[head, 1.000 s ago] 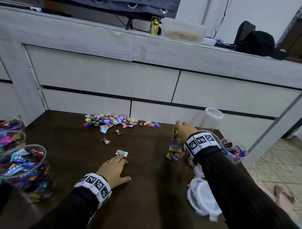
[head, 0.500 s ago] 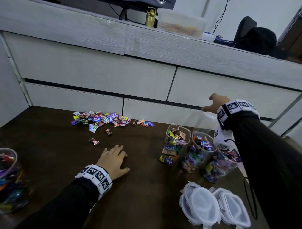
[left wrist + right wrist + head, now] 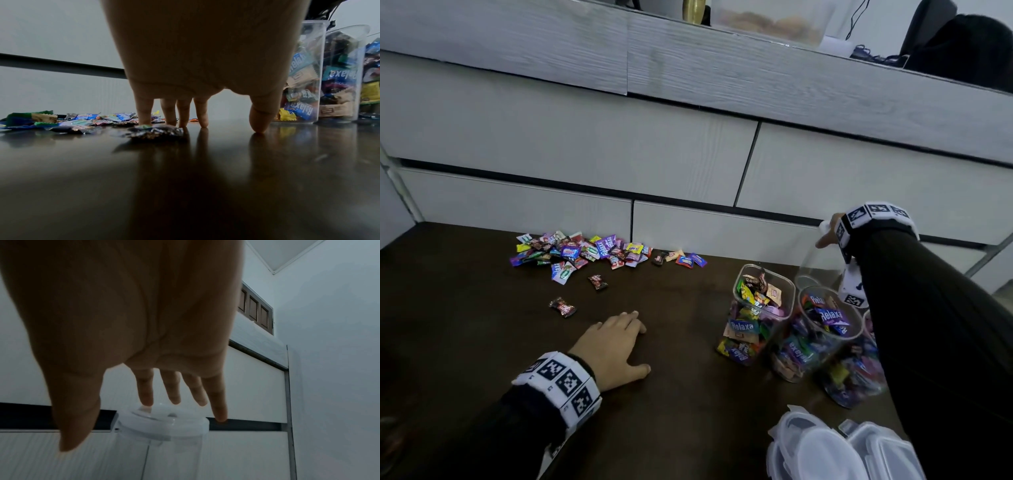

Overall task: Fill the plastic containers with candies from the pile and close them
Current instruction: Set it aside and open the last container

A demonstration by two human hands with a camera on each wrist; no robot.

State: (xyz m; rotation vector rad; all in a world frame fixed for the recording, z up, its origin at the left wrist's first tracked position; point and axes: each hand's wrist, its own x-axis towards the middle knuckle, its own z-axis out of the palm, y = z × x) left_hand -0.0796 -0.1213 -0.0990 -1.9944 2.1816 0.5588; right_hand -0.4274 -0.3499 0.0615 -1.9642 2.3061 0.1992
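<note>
Most of the filling looks done, though none of the filled tubs near the person is closed yet. On the right side of the desk (image 3: 482, 342) a square container (image 3: 758, 317) and a round container (image 3: 815, 337) beside it stand open, packed with wrapped candies almost to their rims; a third filled one (image 3: 854, 371) sits half hidden behind the right sleeve. Loose lids (image 3: 822, 448) lie stacked at the near edge, so the closing remains to do. The pile of candies (image 3: 582, 251) lies well apart at the back of the desk, with a few strays nearer, so there is more to pack. The right hand (image 3: 144, 331) reaches over an empty clear container (image 3: 174, 456) capped with a white lid (image 3: 164, 425), fingers spread, the index tip touching the lid, its grip not closed round it. The left hand (image 3: 613, 346) rests flat on the desk, its grip released, holding nothing.
</note>
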